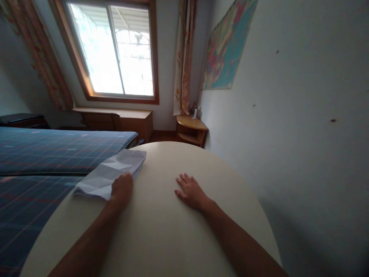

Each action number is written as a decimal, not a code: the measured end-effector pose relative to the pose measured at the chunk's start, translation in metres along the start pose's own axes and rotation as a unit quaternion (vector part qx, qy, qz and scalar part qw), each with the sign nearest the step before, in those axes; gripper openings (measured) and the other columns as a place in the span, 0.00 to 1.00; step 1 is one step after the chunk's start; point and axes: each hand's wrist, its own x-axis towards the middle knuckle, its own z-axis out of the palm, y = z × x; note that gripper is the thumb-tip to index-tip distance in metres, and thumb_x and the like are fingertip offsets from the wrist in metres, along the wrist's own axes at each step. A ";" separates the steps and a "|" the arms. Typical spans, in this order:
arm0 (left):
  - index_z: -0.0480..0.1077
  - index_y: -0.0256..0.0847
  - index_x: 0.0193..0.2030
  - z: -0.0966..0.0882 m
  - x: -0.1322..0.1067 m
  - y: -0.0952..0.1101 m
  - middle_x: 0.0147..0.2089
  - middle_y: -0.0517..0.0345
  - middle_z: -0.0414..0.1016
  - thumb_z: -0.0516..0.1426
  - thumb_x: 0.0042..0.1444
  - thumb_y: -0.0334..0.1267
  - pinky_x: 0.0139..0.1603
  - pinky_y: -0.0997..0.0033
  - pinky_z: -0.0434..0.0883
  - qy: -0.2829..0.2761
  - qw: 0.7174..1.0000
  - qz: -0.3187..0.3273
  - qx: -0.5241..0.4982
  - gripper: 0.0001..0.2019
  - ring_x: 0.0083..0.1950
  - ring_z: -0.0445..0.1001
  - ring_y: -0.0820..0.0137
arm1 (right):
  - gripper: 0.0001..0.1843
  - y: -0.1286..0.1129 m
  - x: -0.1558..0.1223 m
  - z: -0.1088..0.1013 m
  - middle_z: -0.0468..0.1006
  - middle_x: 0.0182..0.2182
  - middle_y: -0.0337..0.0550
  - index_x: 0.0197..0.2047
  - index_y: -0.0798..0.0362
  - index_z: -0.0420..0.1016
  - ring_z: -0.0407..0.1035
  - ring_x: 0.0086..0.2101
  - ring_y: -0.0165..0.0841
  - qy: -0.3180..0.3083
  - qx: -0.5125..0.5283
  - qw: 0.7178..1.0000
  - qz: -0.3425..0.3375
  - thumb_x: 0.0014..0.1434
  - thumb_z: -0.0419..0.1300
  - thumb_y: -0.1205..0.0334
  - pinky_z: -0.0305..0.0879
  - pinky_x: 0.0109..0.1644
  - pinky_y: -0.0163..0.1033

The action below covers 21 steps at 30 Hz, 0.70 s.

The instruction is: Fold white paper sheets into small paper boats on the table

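Observation:
A creased sheet of white paper (pixel 106 175) with fold lines lies at the left side of a round, cream-coloured table (pixel 170 234). My left hand (pixel 123 187) is closed at the paper's near right edge, its fingers curled and partly hidden from me. To the right, my right hand (pixel 190 191) lies palm down on the tabletop with its fingers spread. Nothing is held in it, and it is apart from the paper.
Left of the table is a bed with a blue plaid cover (pixel 57 150). A wooden desk (pixel 135 113) stands under the window (pixel 115 50). A corner shelf (pixel 191 123) holds small items. The white wall (pixel 302 154) runs close along the right, with a map (pixel 227 50).

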 end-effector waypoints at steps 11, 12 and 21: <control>0.75 0.31 0.39 0.005 0.006 -0.003 0.40 0.33 0.79 0.44 0.63 0.34 0.37 0.58 0.72 0.009 0.999 -0.037 -0.023 0.18 0.43 0.79 0.48 | 0.34 0.002 0.000 0.001 0.50 0.70 0.52 0.70 0.55 0.55 0.40 0.69 0.43 -0.003 0.001 1.000 0.000 0.66 0.48 0.46 0.36 0.70 0.53; 0.75 0.33 0.39 0.003 0.006 -0.003 0.40 0.34 0.79 0.45 0.63 0.36 0.37 0.58 0.72 0.011 0.999 -0.043 -0.027 0.18 0.43 0.79 0.48 | 0.34 0.002 0.000 0.001 0.50 0.70 0.52 0.70 0.55 0.55 0.40 0.69 0.43 -0.002 0.002 1.000 0.001 0.66 0.48 0.46 0.36 0.70 0.53; 0.77 0.42 0.41 -0.017 0.001 0.008 0.40 0.42 0.80 0.47 0.63 0.43 0.37 0.58 0.72 0.040 0.995 -0.069 -0.056 0.17 0.41 0.80 0.51 | 0.34 0.001 0.000 -0.001 0.50 0.70 0.52 0.69 0.54 0.56 0.41 0.69 0.43 0.000 0.001 1.000 0.001 0.66 0.48 0.46 0.37 0.69 0.53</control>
